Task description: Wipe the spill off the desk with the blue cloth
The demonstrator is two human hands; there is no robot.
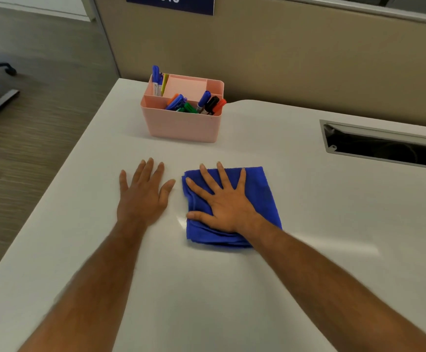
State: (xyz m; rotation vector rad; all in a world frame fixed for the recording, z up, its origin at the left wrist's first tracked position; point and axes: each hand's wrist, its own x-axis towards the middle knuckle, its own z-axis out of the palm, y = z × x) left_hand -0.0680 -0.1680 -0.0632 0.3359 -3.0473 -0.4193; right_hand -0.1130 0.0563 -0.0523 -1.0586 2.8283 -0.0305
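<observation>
A folded blue cloth [262, 194] lies flat on the white desk [232, 288], near the middle. My right hand [222, 199] presses down on it with the palm flat and the fingers spread. My left hand [144, 194] rests flat on the bare desk just left of the cloth, fingers apart, holding nothing. A faint wet sheen [181, 221] shows on the desk at the cloth's left edge, between the two hands. Any spill under the cloth is hidden.
A pink organiser [181, 125] with several markers stands behind the hands. A recessed cable slot [384, 146] opens in the desk at the right. A beige partition [308, 59] runs along the back. The desk's left edge drops to wood flooring [29, 148].
</observation>
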